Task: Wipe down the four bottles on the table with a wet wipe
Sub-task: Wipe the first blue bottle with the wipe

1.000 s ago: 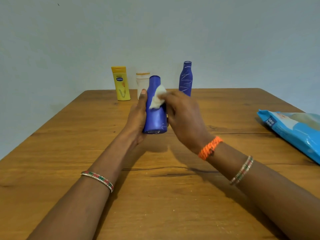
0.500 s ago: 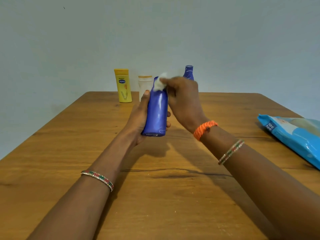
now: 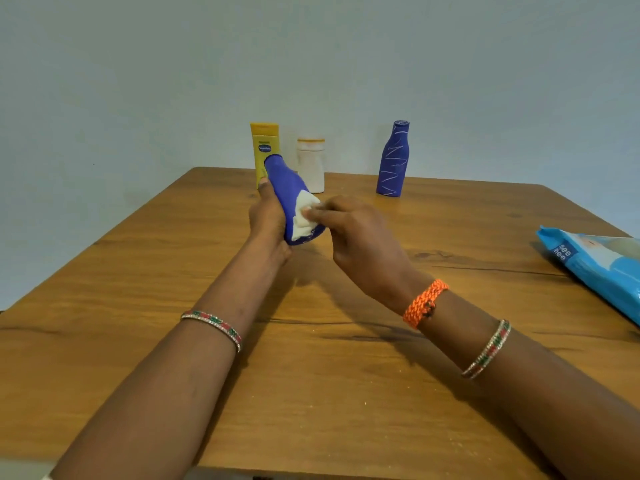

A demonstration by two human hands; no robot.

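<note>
In hand: left hand [image 3: 268,220] grips plain blue bottle [image 3: 289,199], tilted; right hand [image 3: 360,237] pinches wet wipe [image 3: 304,213] against it.
Left, judging: yellow bottle [image 3: 264,147], white bottle [image 3: 310,164], striped blue bottle [image 3: 393,161] stand on surface [image 3: 311,375].

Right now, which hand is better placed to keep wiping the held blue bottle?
Right. The right hand pinches the wet wipe against the plain blue bottle, while the left hand grips that bottle, tilted and off the table, so it is likely occupied steadying it.

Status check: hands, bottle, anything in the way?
Left hand grips plain blue bottle, tilted off the table. Right hand presses wet wipe on its lower body. Three bottles stand at back; nothing obstructing.
</note>
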